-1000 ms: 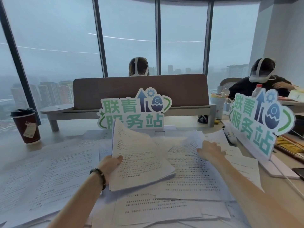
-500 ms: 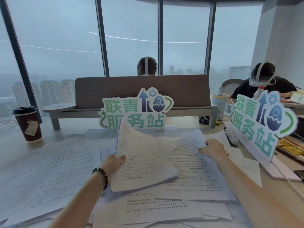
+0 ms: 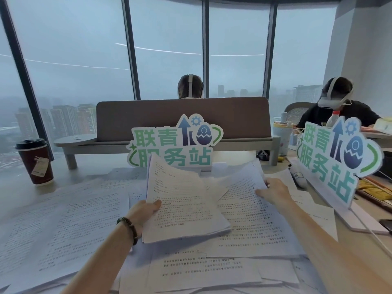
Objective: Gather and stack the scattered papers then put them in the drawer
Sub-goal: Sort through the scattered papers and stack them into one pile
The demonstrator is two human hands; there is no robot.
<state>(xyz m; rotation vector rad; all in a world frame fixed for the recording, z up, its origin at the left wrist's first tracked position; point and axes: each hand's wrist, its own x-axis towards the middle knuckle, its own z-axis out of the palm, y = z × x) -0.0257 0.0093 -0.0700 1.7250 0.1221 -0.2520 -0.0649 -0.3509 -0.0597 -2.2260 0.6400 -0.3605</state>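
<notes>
Printed papers gathered over a littered table

A raised sheaf of papers is pinched by the left hand; a loose sheet's edge is pinched by the right hand.

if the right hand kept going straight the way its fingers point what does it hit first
The right hand points up-left across the sheet it pinches, toward the raised white printed paper stack in the left hand; probably that first, though depth is unclear.

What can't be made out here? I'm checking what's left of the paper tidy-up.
Head view only:
- Drawer: none in view.
- White printed sheets on the desk: text too small; bottom edge crops the nearest.
- Sheets below the left hand's stack: covered.
- Right hand's fingertips: curled round a sheet edge.
</notes>
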